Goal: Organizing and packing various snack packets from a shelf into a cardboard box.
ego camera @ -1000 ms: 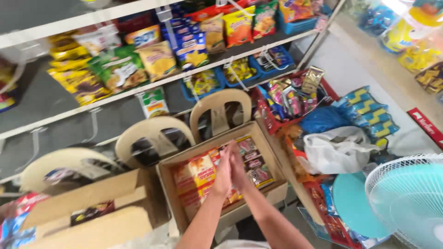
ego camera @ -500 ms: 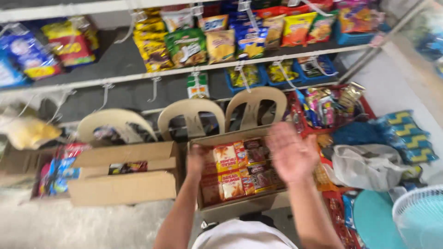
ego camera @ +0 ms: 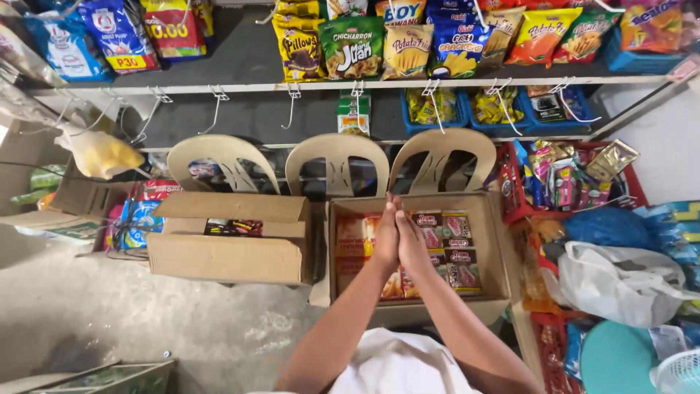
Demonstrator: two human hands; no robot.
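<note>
Cardboard box (ego camera: 496, 255) lies open below; left hand (ego camera: 386, 237) and right hand (ego camera: 413, 241) press palm to palm, holding nothing.

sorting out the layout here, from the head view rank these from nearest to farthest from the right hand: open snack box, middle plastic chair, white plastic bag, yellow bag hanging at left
1. Open snack box, directly under the right hand.
2. Middle plastic chair, just behind the box, up and left.
3. White plastic bag, off to the right.
4. Yellow bag, hanging far left by the hooks.
</note>
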